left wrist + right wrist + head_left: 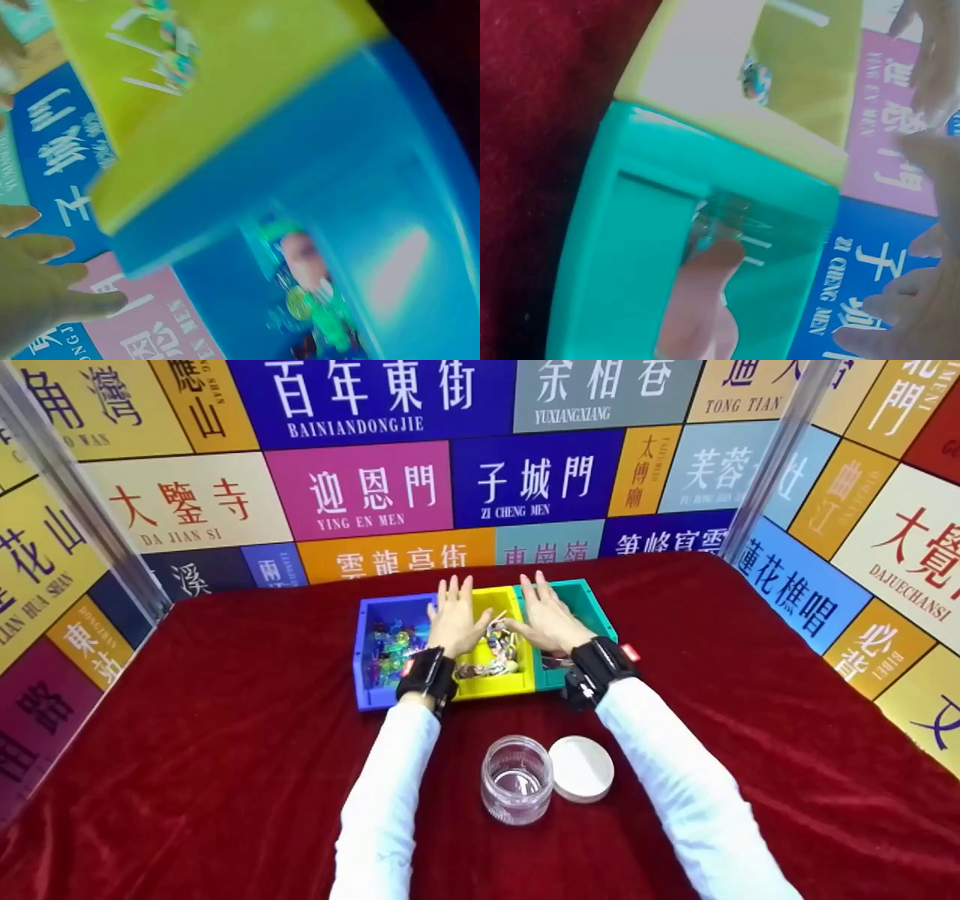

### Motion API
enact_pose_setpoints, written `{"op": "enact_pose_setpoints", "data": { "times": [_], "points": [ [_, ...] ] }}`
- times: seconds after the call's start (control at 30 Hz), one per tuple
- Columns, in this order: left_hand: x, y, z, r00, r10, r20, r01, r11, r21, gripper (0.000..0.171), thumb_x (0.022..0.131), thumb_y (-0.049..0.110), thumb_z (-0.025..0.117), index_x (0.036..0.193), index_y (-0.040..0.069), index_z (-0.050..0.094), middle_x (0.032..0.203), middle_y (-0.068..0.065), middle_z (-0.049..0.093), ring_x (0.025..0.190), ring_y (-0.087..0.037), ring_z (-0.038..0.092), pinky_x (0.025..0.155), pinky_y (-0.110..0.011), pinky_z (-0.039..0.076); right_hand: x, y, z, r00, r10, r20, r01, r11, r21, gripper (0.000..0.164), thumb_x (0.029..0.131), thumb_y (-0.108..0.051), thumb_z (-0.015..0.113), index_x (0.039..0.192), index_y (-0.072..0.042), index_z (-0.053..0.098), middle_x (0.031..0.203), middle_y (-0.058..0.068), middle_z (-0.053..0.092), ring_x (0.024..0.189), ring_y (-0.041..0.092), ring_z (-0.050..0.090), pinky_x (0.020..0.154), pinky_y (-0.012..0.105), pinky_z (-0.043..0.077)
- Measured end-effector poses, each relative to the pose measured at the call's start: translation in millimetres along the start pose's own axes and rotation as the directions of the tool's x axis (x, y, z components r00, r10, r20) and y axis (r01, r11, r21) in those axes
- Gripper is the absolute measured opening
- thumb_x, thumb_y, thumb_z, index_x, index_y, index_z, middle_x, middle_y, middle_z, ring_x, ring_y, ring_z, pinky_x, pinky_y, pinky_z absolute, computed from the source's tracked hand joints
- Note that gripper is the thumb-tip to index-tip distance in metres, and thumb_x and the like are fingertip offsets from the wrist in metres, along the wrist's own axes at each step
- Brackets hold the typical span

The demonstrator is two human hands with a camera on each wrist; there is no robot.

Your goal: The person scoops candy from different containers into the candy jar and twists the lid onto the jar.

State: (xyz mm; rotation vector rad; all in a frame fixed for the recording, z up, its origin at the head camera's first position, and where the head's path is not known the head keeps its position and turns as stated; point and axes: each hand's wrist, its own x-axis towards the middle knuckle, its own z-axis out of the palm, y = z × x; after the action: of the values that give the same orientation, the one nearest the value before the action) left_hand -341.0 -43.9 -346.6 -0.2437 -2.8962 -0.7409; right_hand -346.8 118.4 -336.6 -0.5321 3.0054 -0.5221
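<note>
Both hands hover over a row of three joined bins, fingers spread and extended, holding nothing. My left hand [455, 619] is above the border of the blue bin [361, 660] and the yellow bin [491, 690]. Over the green bin [600, 611] and its yellow edge is my right hand [551, 619]. Colourful translucent pieces [397, 649] fill part of the blue bin. Small items with thin white sticks and colourful ends [176, 64] lie in the yellow one. In the right wrist view, a smooth pinkish shape [697, 300] and white sticks show inside the green bin.
An uncovered clear jar [517, 791] stands nearer me on the dark red cloth [247, 750], with a round white lid [581, 769] lying right beside it. Behind the bins rises a wall of coloured sign panels [360, 491], with metal posts [780, 457] at the corners.
</note>
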Motion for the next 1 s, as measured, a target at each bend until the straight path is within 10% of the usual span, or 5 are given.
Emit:
{"op": "enact_pose_setpoints", "data": {
  "times": [0.3, 0.57, 0.77, 1.0],
  "points": [
    [-24.4, -10.5, -9.4, 0.953, 0.224, -0.205, -0.275, 0.922, -0.271, 0.030, 0.086, 0.011, 0.055, 0.109, -0.008, 0.056, 0.107, -0.021, 0.059, 0.100, -0.030, 0.055, 0.089, -0.036, 0.044, -33, 14, -6, 0.985, -0.117, -0.125, 0.116, 0.993, -0.013, 0.063, 0.088, -0.028, 0.053, 0.135, 0.006, 0.028, 0.133, 0.026, 0.033, 0.121, 0.036, 0.034, 0.101, 0.045, 0.031],
    [-56.0, -31.4, -16.2, 0.885, 0.324, -0.333, -0.428, 0.848, -0.312, 0.014, 0.083, 0.006, 0.058, 0.090, -0.005, 0.063, 0.083, -0.015, 0.066, 0.076, -0.024, 0.062, 0.072, -0.033, 0.050, -62, 29, 9, 0.943, -0.174, -0.283, 0.162, 0.985, -0.063, 0.053, 0.081, -0.024, 0.062, 0.122, 0.005, 0.046, 0.110, 0.023, 0.052, 0.096, 0.032, 0.048, 0.081, 0.043, 0.046],
    [-77.1, -55.3, -24.2, 0.866, 0.289, -0.408, -0.414, 0.871, -0.263, 0.013, 0.079, 0.002, 0.059, 0.088, -0.006, 0.063, 0.082, -0.017, 0.065, 0.076, -0.027, 0.062, 0.071, -0.036, 0.051, -75, 41, 24, 0.905, -0.207, -0.371, 0.145, 0.971, -0.188, 0.041, 0.078, -0.020, 0.064, 0.107, 0.007, 0.055, 0.091, 0.021, 0.053, 0.081, 0.034, 0.050, 0.069, 0.044, 0.048],
    [-91.3, -84.7, -38.1, 0.832, 0.118, -0.542, -0.258, 0.948, -0.188, 0.014, 0.077, 0.001, 0.060, 0.089, -0.005, 0.064, 0.089, -0.019, 0.062, 0.088, -0.034, 0.055, 0.082, -0.041, 0.042, -84, 57, 33, 0.877, -0.227, -0.424, 0.111, 0.954, -0.280, 0.033, 0.075, -0.016, 0.066, 0.093, 0.010, 0.057, 0.088, 0.022, 0.053, 0.080, 0.036, 0.050, 0.064, 0.046, 0.047]
  ]
}}
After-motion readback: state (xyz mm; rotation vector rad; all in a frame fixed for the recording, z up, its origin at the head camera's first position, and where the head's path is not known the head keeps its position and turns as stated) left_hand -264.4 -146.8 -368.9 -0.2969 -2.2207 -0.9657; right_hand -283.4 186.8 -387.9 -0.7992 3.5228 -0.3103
